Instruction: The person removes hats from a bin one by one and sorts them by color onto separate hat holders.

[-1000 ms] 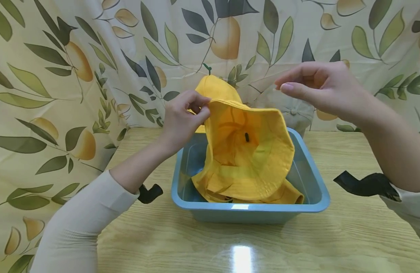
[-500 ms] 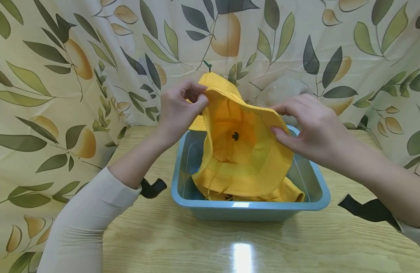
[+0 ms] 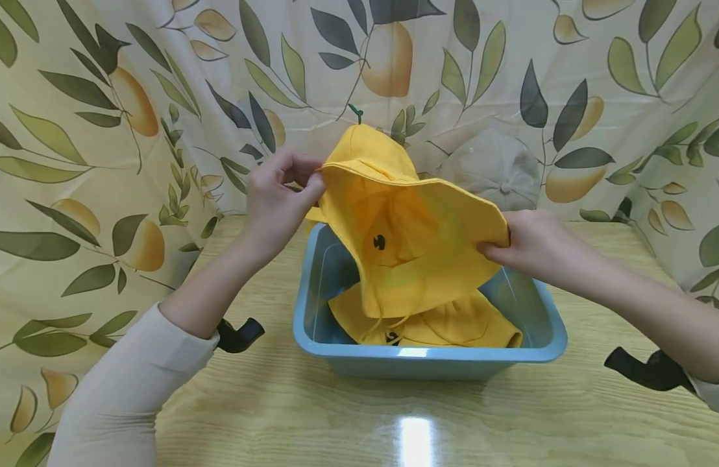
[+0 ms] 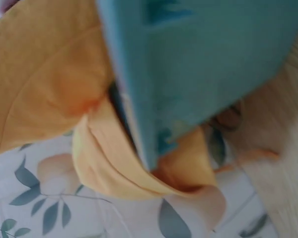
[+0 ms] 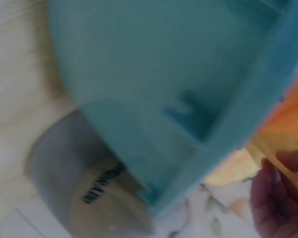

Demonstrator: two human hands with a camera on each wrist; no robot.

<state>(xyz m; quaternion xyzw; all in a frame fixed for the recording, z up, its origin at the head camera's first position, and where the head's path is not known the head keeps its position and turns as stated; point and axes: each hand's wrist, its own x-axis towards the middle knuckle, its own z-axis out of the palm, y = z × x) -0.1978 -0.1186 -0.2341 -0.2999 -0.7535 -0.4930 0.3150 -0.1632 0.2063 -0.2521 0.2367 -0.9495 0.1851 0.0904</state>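
Note:
A yellow bucket hat (image 3: 453,227) hangs over the blue basin (image 3: 429,354), its inside facing the head camera. My left hand (image 3: 280,201) pinches the brim at its upper left. On the opposite side, my right hand (image 3: 540,243) grips the brim between thumb and fingers; those fingers (image 5: 273,198) also show at the edge of the right wrist view. Thin cords dangle below the hat. Another yellow hat (image 3: 470,324) lies in the basin beneath it. The left wrist view is blurred and shows a yellow brim (image 4: 44,79) beside the basin wall.
Behind the basin stands a yellow hat (image 3: 371,146) with a green sprout on top, partly covered by the held one. A beige cap (image 3: 496,168) is at the back right, against a leaf-patterned curtain (image 3: 266,52). Everything rests on a wooden table (image 3: 289,415).
My right hand has come down from above and taken hold of the brim's right side. The hat has lifted and spread wider, uncovering more of the hat below. My left hand has shifted left.

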